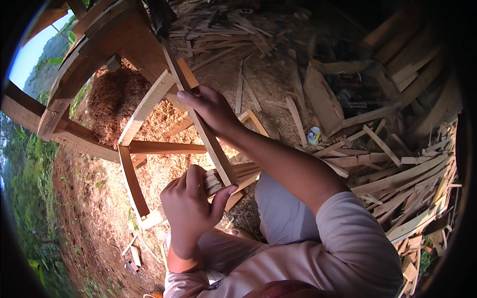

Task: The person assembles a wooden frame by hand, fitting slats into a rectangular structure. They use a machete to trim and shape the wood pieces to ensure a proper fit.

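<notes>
Narrow wooden slat (pixel 208 134) with long axis running far-left to near-right, right hand (pixel 211 107) gripping its middle, left hand (pixel 191 203) clenched around its near end, wooden frame (pixel 131 149) left, scrap offcuts (pixel 407 174) right.

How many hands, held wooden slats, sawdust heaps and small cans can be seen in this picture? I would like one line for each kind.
Hands: 2, left hand and right hand
Held wooden slat: 1
Sawdust heap: 1
Small can: 1
Total: 5

Long flat wooden slat (pixel 206 134), pale brown, tilted steeply, lower end against small wood block (pixel 212 181).
</notes>
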The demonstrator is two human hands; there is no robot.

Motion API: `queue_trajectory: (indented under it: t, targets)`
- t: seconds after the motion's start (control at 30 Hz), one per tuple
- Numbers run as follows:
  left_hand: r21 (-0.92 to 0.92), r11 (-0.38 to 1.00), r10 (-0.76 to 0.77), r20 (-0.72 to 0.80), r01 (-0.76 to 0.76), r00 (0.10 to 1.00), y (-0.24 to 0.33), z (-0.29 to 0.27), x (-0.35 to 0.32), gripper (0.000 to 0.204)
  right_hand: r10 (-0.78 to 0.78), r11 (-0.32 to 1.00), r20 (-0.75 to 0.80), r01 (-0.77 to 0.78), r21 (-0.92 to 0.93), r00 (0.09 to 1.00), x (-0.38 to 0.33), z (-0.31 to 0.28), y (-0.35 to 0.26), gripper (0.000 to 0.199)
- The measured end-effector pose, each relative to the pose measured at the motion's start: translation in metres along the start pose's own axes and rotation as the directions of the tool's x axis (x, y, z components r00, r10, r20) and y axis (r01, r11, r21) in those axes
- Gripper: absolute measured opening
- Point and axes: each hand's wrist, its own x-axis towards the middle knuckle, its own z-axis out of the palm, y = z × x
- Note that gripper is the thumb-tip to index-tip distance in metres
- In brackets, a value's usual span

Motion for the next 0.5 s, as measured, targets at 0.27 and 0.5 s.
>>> queue_trajectory:
  t: [0.27,0.5]
  targets:
    - [0.004,0.998,0.069,-0.011,-0.069,0.998,-0.001,-0.006,0.003,0.058,0.079,0.996,0.048,-0.080,0.025,0.996,0.001,0.000,-0.002,0.037]
    - [-0.015,1.000,0.023,0.085,-0.021,0.996,0.013,0.001,0.021,0.063,0.142,0.990,0.060,-0.143,0.007,0.988,0.015,-0.035,-0.029,0.039]
